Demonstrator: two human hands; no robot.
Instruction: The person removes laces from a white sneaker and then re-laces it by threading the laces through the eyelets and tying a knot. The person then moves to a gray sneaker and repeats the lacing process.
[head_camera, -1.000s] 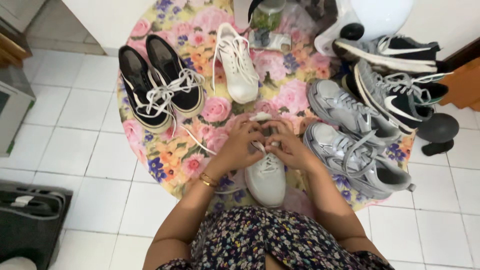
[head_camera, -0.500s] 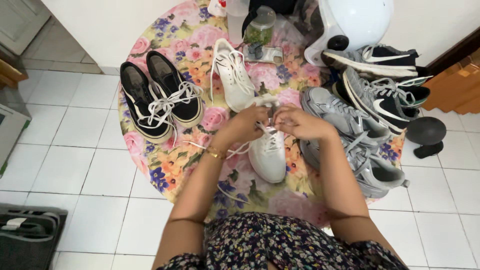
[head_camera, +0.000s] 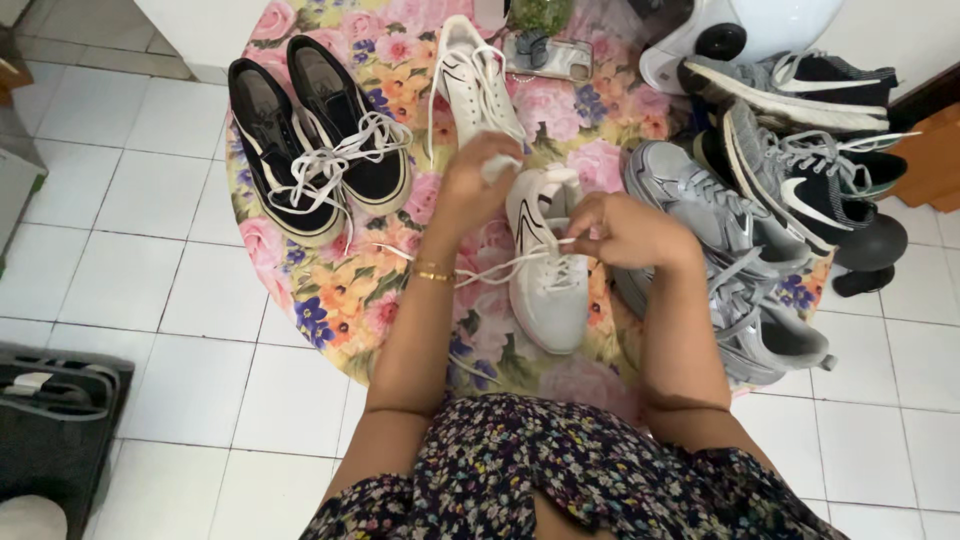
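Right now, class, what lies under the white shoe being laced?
The white shoe rests on a round flowered mat, which lies on white floor tiles. The left hand and right hand pull its lace. The mat beneath the sole is covered.

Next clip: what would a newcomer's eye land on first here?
Two hands over a white sneaker at centre: the left hand pinches its tongue, the right hand pulls a lace. All sits on a floral mat, with black sneakers to the left and grey ones to the right.
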